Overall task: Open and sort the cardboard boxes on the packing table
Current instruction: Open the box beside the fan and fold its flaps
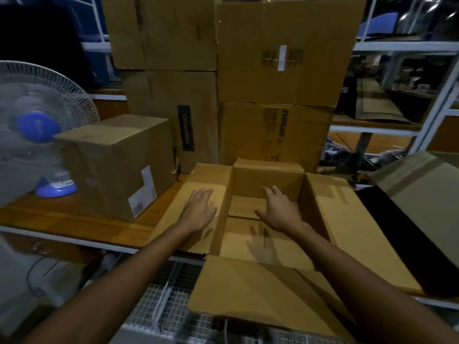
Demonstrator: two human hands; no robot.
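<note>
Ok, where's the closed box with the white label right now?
In the head view, the closed box sits left on the wooden table, between the fan and the open box.

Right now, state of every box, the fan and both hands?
Open box: all four flaps folded out, empty inside.
Sealed box: closed, upright on the table, label on its side.
Stacked boxes: closed, piled behind.
Fan: upright; blades blurred, running or not unclear.
Left hand: flat on the left flap, holding nothing.
Right hand: open, reaching into the open box, holding nothing.
</note>
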